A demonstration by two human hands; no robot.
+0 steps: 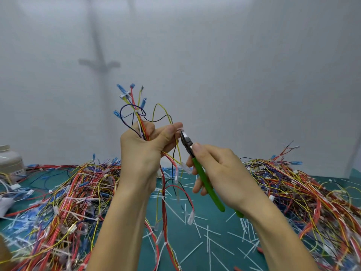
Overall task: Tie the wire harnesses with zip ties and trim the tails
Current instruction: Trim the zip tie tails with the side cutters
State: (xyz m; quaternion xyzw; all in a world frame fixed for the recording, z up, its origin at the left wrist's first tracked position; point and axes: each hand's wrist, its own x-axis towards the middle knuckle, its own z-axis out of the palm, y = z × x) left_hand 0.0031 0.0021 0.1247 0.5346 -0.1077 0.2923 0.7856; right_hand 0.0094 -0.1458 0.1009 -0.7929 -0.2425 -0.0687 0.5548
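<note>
Wire harness [136,112] is held up off the table, mid-frame, long axis near vertical. Blue terminals fan upward above my left hand [143,153], and the red/yellow run hangs straight down past the wrist to the green mat [187,239]. Left hand fingers are curled tight round the bundle, index finger and thumb reaching right to a small white zip tie [179,130]. Right hand [222,171] is wrapped round the green-handled cutters [205,180], nose pointing up-left with the tip right at that tie, handles running down-right. Can't tell if the blades are biting it. Loose harness piles sit left [68,194] and right [304,194] of my arms, with cut white tails [196,228] scattered on the mat between. White jar [9,163] at far left.
</note>
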